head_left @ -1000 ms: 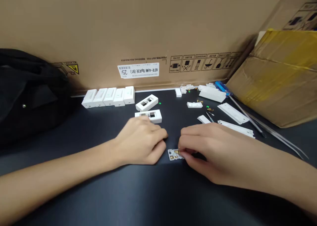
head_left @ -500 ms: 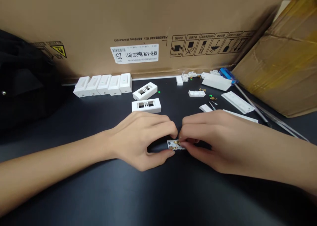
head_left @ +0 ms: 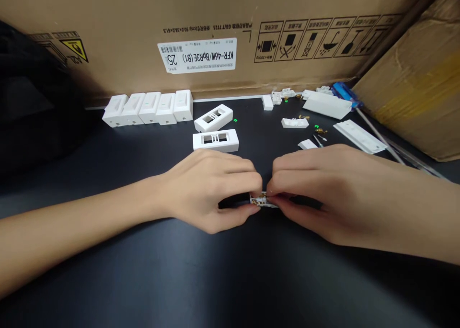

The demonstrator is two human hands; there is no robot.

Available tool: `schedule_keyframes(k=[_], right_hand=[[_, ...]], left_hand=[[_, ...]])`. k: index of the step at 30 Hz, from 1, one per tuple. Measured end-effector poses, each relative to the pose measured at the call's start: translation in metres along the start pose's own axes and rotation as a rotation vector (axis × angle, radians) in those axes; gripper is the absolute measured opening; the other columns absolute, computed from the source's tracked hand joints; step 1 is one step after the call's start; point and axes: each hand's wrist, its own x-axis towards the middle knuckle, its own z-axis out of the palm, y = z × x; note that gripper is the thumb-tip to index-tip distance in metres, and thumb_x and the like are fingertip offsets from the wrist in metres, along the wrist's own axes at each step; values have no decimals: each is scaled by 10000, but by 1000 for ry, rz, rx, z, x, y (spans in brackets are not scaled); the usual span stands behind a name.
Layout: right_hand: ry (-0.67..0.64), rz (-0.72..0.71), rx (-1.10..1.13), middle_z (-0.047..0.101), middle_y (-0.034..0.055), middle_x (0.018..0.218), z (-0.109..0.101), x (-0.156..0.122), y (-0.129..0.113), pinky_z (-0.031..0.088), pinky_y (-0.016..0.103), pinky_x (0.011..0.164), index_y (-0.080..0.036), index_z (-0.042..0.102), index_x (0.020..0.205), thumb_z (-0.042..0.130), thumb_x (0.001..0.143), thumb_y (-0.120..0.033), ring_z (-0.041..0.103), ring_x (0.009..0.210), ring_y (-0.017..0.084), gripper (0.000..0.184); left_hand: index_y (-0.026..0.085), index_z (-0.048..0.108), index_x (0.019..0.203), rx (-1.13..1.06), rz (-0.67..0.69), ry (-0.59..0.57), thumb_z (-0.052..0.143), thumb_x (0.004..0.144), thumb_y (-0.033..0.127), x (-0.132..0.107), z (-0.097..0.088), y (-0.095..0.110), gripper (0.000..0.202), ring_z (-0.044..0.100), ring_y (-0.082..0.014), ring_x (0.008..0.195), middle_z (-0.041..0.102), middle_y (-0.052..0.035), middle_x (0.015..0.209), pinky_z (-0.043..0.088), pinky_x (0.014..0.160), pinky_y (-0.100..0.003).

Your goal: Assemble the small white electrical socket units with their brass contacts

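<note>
White plastic strip with gold contacts (head_left: pixel 264 200) is lying crosswise, long axis running left to right, between the left hand (head_left: pixel 210 191) and the right hand (head_left: pixel 323 190), both narrowly pinching its ends.

A small white plastic part (head_left: pixel 264 200) with brass contacts (head_left: pixel 259 201) on it is held between the left hand (head_left: pixel 204 191) and the right hand (head_left: pixel 334 194). Each hand pinches one end of it. The part is turned almost edge-on to the camera, so mostly its long narrow side is seen, with only a little brass showing.
</note>
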Motion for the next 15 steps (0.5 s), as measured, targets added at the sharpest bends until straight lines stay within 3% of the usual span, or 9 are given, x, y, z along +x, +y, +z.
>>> schedule_keyframes(k=[7, 15], right_hand=[[14, 39, -6, 642, 3, 780, -3, -5, 9, 315, 327, 583, -226, 697, 876, 545, 1036, -237, 529, 618, 152, 221], [-78, 99, 50, 696, 13, 801, -7, -2, 15, 365, 312, 605, -224, 744, 911, 554, 1062, -303, 590, 665, 164, 256]], left_hand=[[208, 691, 985, 1, 21, 38, 675, 1004, 200, -1, 0, -2, 27, 767, -161, 829, 808, -35, 985, 586, 748, -258], [196, 698, 1029, -118, -7, 77, 704, 1011, 192, 0, -1, -5, 20, 750, -167, 884, 780, -65, 1030, 602, 814, -263]])
